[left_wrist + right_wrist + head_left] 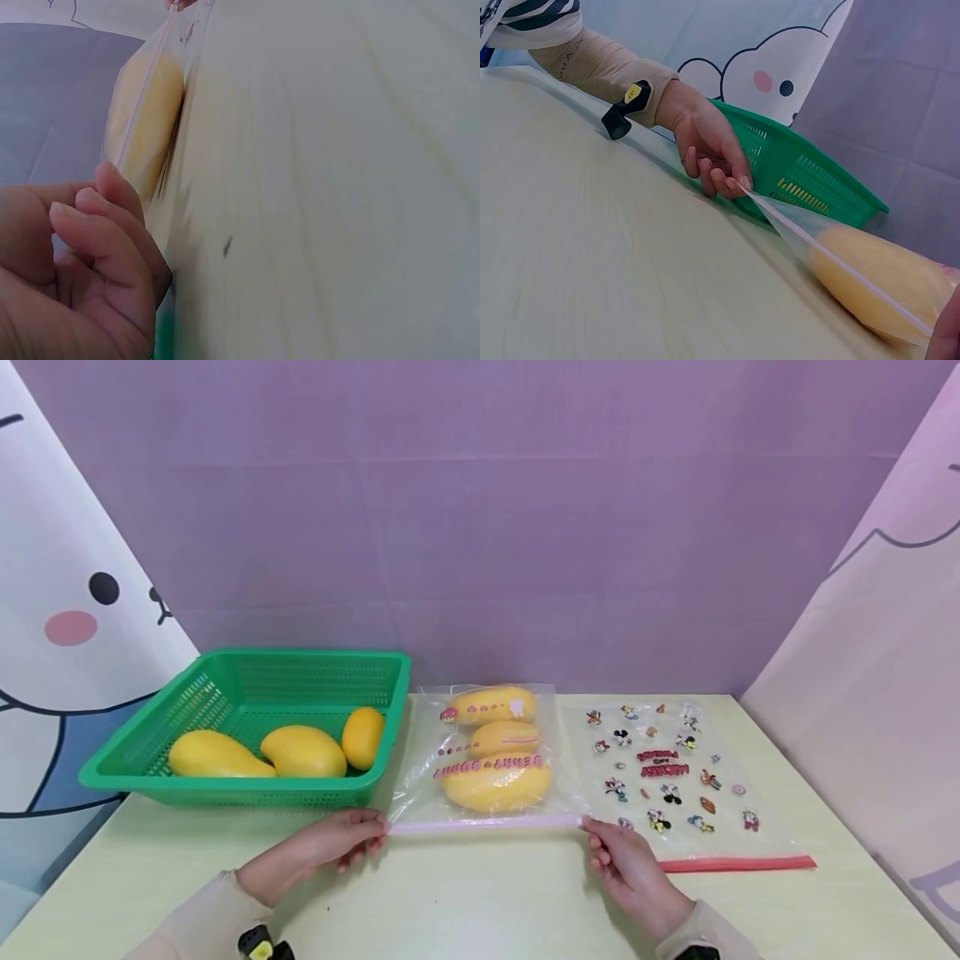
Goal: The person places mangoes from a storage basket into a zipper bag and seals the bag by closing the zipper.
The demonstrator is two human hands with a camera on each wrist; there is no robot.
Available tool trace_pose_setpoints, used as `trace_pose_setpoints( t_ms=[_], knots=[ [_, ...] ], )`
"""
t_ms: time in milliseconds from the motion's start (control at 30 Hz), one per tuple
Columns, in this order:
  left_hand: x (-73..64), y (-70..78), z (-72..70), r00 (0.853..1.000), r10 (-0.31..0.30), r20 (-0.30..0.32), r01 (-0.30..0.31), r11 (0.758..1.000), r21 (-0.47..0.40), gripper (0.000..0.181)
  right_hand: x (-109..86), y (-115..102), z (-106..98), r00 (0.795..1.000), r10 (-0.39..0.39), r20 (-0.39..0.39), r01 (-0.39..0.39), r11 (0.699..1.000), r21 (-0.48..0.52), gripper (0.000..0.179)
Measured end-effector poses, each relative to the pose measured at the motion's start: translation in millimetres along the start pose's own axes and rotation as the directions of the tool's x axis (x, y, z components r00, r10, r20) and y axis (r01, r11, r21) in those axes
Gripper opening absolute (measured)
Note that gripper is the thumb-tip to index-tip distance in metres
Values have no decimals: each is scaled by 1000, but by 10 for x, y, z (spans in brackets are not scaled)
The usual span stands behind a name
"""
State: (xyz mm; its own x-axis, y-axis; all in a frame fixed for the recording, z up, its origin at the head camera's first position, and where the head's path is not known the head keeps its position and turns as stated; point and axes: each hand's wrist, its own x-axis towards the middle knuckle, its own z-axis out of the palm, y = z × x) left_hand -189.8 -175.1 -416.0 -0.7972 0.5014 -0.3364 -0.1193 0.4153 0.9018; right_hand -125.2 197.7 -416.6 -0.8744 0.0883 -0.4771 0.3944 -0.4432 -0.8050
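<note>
A clear zip bag [420, 777] with pink print lies flat in the middle of the table, with three yellow mangoes [497, 783] inside. Its pink zip strip [487, 824] runs along the near edge, stretched straight between both hands. My left hand [330, 843] pinches the strip's left end between thumb and forefinger, the other fingers curled below. At the right end, my right hand [630, 868] pinches the other corner in the same way. The left wrist view shows the left fingers [112, 240] right at the bag's corner.
To the left stands a green basket [247, 789] holding three more mangoes [303, 752]. A second clear zip bag [720, 835], printed with cartoon figures and edged by a red strip [738, 864], lies flat on the right. A purple cloth [480, 527] hangs behind the table.
</note>
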Motion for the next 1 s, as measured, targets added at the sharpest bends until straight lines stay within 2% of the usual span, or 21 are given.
trace_pose_setpoints(
  t_ms=[267,367,467,567,733,833,900,1000],
  knots=[
    [-14,-24,-40,1000,-3,6,3,1000,6,26,-45,-46,-104,997,7,75,-5,1000,-22,18],
    [-29,-11,-41,1000,-9,2,9,1000,24,27,-70,-74,-169,991,31,131,-28,999,-32,20],
    [-63,19,-47,1000,-4,-6,4,999,51,28,-89,-113,-269,973,56,225,-39,996,-77,21],
    [-114,61,-72,1000,13,-10,-13,997,78,31,-96,-161,-384,941,77,331,-23,986,-165,22],
    [-205,146,-115,1000,23,-1,-22,989,147,34,-110,-253,-577,888,124,443,41,938,-343,32],
    [-256,200,-127,999,37,9,-38,980,195,33,-127,-308,-671,864,120,489,104,908,-406,33],
    [-291,236,-132,998,52,21,-55,976,211,32,-139,-348,-726,857,98,505,153,889,-432,31],
    [-345,282,-136,996,74,43,-81,973,217,30,-162,-411,-796,865,57,498,237,829,-506,32]
  ],
)
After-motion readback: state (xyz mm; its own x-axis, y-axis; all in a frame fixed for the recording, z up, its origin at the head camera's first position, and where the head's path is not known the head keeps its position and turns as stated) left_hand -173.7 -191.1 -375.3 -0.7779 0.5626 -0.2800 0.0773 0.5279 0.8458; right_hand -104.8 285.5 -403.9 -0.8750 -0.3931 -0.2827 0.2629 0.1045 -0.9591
